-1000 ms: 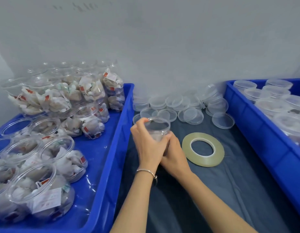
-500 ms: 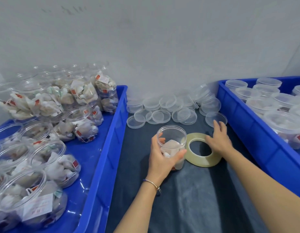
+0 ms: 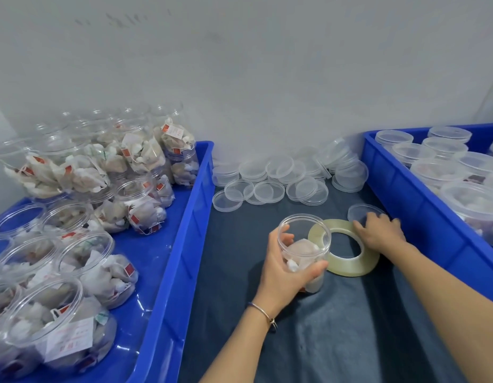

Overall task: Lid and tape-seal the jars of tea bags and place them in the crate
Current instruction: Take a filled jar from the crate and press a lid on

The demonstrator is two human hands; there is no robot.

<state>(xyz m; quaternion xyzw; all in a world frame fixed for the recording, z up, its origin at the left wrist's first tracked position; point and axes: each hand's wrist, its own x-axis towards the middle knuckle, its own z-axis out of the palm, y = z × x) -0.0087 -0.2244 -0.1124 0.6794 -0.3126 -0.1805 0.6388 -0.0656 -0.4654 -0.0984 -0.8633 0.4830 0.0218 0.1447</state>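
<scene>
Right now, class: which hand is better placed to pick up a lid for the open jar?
Right hand: it rests on the loose lid, while the left hand grips the jar.

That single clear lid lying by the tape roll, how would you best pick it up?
Probably by its thin rim, from above. The loose clear round plastic lid lies flat on the dark cloth, so only its edge offers purchase. The right hand is at its near edge, fingers over the rim; the yellowish tape roll crowds the near side.

Left hand grips open jar; right hand touches loose lid beside tape roll.
</scene>
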